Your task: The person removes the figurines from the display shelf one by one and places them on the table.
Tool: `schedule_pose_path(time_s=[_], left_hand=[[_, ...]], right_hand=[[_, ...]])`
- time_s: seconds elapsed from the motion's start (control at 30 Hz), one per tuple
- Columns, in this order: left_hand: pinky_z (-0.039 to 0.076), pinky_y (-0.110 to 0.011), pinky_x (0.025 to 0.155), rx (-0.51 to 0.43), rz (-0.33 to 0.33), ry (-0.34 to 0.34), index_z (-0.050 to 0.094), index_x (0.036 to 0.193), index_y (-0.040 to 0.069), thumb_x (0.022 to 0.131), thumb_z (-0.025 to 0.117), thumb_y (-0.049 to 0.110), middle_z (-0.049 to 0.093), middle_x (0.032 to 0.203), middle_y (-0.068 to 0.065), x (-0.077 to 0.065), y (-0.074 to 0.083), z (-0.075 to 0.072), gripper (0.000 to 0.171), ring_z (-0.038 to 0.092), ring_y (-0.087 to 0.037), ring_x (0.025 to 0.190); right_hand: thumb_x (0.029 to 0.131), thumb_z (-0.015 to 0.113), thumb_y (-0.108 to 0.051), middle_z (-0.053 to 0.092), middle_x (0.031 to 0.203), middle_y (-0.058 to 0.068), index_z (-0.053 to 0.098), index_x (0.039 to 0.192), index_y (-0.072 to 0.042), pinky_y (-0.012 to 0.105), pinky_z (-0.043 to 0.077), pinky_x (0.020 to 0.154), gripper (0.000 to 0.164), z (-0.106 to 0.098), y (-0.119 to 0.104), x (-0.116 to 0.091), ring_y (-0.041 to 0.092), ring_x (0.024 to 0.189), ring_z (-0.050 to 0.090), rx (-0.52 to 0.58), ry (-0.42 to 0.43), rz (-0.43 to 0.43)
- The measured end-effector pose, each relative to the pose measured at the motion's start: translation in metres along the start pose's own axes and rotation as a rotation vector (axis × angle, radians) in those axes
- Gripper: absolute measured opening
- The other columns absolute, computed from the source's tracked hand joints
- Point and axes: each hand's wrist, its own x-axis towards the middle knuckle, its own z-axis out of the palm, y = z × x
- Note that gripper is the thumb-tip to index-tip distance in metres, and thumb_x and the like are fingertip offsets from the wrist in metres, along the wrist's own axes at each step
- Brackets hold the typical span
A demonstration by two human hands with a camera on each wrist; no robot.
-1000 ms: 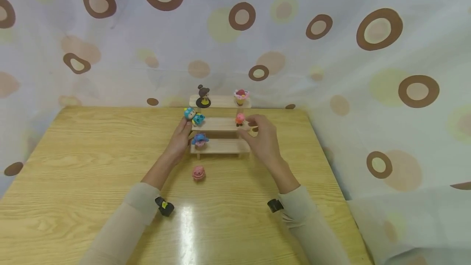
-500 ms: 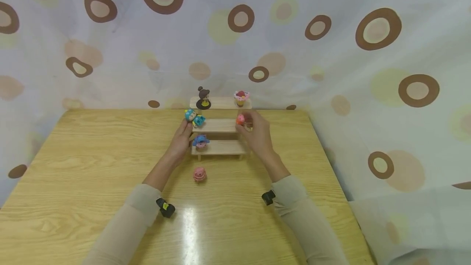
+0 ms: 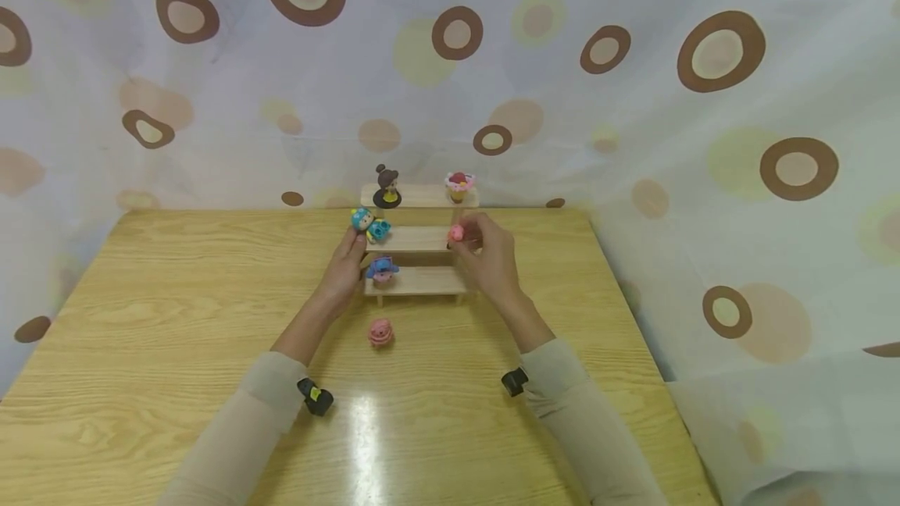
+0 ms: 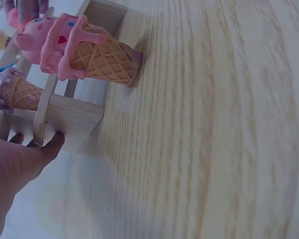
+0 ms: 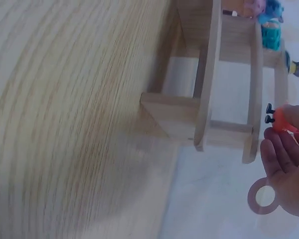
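A three-tier wooden shelf (image 3: 422,239) stands at the table's far side. My left hand (image 3: 341,268) grips its left end, fingers against the side panel in the left wrist view. At the middle tier's right end, my right hand (image 3: 492,260) pinches a small pig figure (image 5: 280,119) in orange with black feet; only its pink head shows in the head view. Close to the left thumb lies a doll (image 3: 373,225) in a turquoise cap on the middle tier. A blue-topped ice-cream-cone toy (image 3: 383,269) is on the bottom tier's left.
A brown-haired doll (image 3: 387,186) and a cup-shaped toy (image 3: 458,186) with a red top stand on the top tier. In front of the shelf, a pink ice-cream-cone toy (image 4: 65,45) stands on the wooden table (image 3: 211,318). A patterned cloth (image 3: 548,108) hangs behind.
My right hand's fingers have closed from around the pig figure to a pinch on it, and its head has tipped toward the camera. The left hand has stayed at the shelf's end.
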Motion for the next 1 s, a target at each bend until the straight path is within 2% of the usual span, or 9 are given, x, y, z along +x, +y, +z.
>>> schedule_pose_path(time_s=[0.13,0.33,0.53,0.7,0.9,1.0], left_hand=[[0.009,-0.051,0.132,0.013,0.017,0.001,0.001,0.171,0.017,0.118,0.024,0.033,-0.001,0.178,-0.008,0.0,-0.001,-0.001,0.061,0.004,-0.035,0.163],[0.009,-0.049,0.132,0.052,0.025,0.01,0.0,0.171,0.013,0.118,0.024,0.034,0.001,0.178,-0.01,0.001,-0.001,-0.002,0.062,0.005,-0.032,0.163],[0.01,-0.053,0.131,0.066,0.014,0.008,-0.001,0.171,0.012,0.118,0.023,0.033,-0.001,0.178,-0.01,0.0,-0.002,-0.002,0.062,0.003,-0.032,0.163],[0.011,-0.056,0.131,0.073,0.032,0.001,0.005,0.171,0.014,0.118,0.025,0.032,0.002,0.178,-0.009,0.0,-0.002,-0.003,0.06,0.004,-0.034,0.163],[0.024,-0.066,0.124,0.069,0.049,-0.004,0.021,0.168,0.014,0.118,0.028,0.031,0.012,0.177,-0.01,-0.001,0.0,-0.006,0.053,0.011,-0.035,0.162],[0.027,-0.066,0.123,0.097,0.05,-0.009,0.023,0.165,0.011,0.118,0.029,0.031,0.016,0.176,-0.012,-0.002,0.001,-0.009,0.052,0.014,-0.035,0.162]], right_hand=[[0.093,0.083,-0.007,0.075,0.104,0.008,0.068,0.113,-0.004,0.035,0.062,0.083,0.026,-0.001,-0.01,-0.014,0.021,0.095,0.071,0.035,-0.058,0.018],[0.093,0.083,-0.009,0.074,0.102,0.002,0.067,0.111,-0.009,0.031,0.062,0.08,0.024,0.005,-0.024,-0.043,0.015,0.092,0.07,0.038,-0.259,0.033],[0.09,0.084,-0.003,0.074,0.095,0.001,0.067,0.103,-0.008,0.026,0.061,0.076,0.022,0.022,-0.022,-0.064,0.012,0.086,0.069,0.014,-0.41,0.018],[0.087,0.087,-0.004,0.074,0.094,0.001,0.067,0.102,-0.008,0.024,0.06,0.075,0.026,0.033,-0.019,-0.073,0.01,0.085,0.07,-0.004,-0.466,0.025],[0.09,0.085,-0.008,0.073,0.094,-0.001,0.065,0.1,-0.01,0.026,0.06,0.077,0.022,0.043,-0.018,-0.078,0.013,0.087,0.071,-0.015,-0.509,0.015],[0.091,0.085,-0.009,0.072,0.094,-0.003,0.066,0.1,-0.011,0.029,0.061,0.077,0.022,0.049,-0.016,-0.081,0.013,0.088,0.07,-0.024,-0.514,0.012]])
